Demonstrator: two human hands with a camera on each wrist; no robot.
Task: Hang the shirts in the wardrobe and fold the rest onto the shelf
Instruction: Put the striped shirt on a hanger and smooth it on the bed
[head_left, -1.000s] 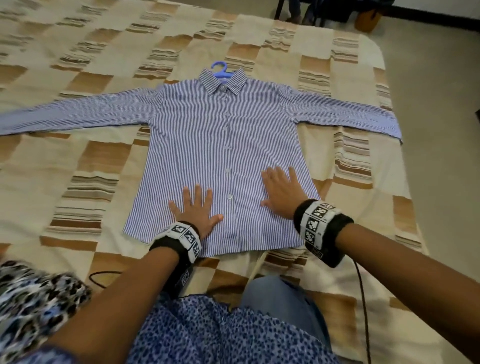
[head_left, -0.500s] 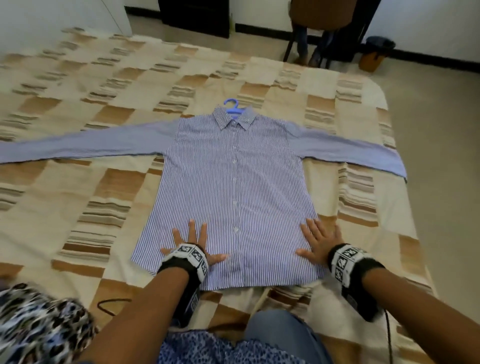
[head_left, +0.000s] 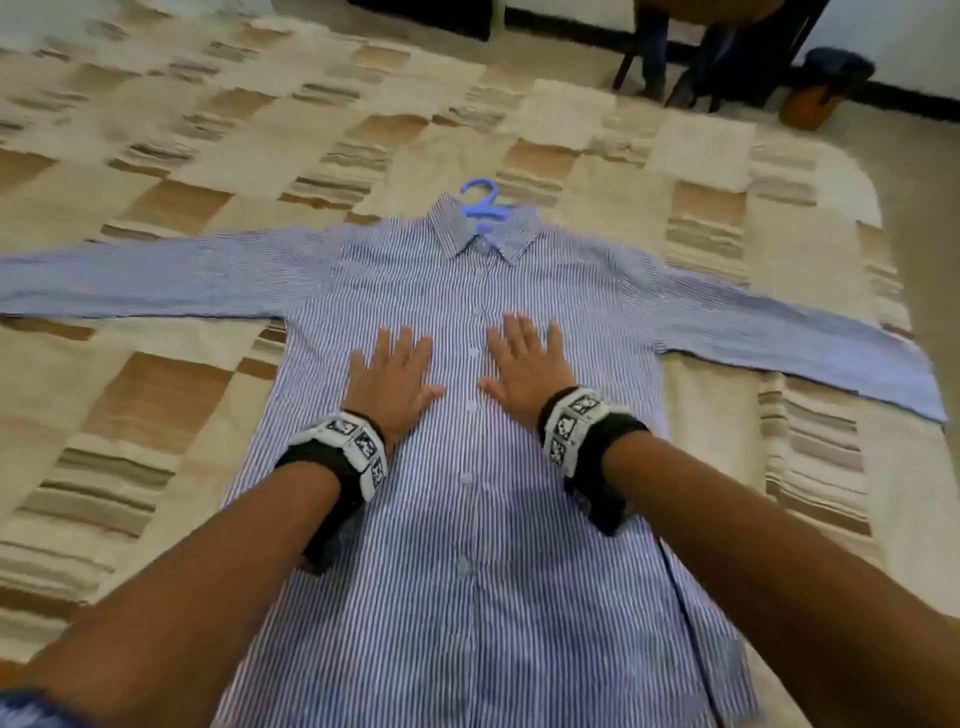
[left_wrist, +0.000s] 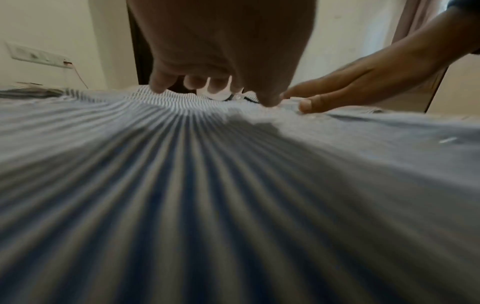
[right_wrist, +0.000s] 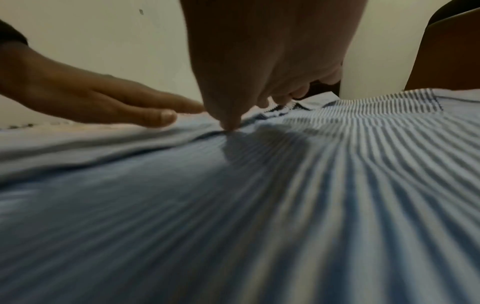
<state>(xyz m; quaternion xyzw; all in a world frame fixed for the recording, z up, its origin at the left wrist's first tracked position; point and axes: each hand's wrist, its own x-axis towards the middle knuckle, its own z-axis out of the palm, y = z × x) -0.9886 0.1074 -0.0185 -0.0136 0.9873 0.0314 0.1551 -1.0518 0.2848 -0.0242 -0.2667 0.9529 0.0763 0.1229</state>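
A blue-and-white striped shirt (head_left: 483, 519) is lying face up and buttoned on a beige and brown patchwork bedspread (head_left: 156, 395), its sleeves spreading straight out to either side of the hands. Ahead of the fingertips, a blue hanger (head_left: 480, 202) is poking its hook out of the collar. Beyond the right hand's side, the right sleeve's cuff is reaching nearly to the bedspread's edge, where bare floor (head_left: 930, 218) is showing; to the left of the left hand the bedspread is running wide and flat past the frame. Farther ahead, past the hanger, chair legs (head_left: 649, 57) and an orange bin (head_left: 815, 98) are standing on the floor.

The left hand (head_left: 389, 382) and the right hand (head_left: 527, 371) are lying palm down on the shirt's chest, fingers straight and slightly fanned, gripping nothing, one on each side of the button placket with thumbs pointing toward each other, close but not touching. Both forearms are stretching forward over the lower shirt front, each wearing a wrist band (head_left: 343, 457) with black-and-white markers.
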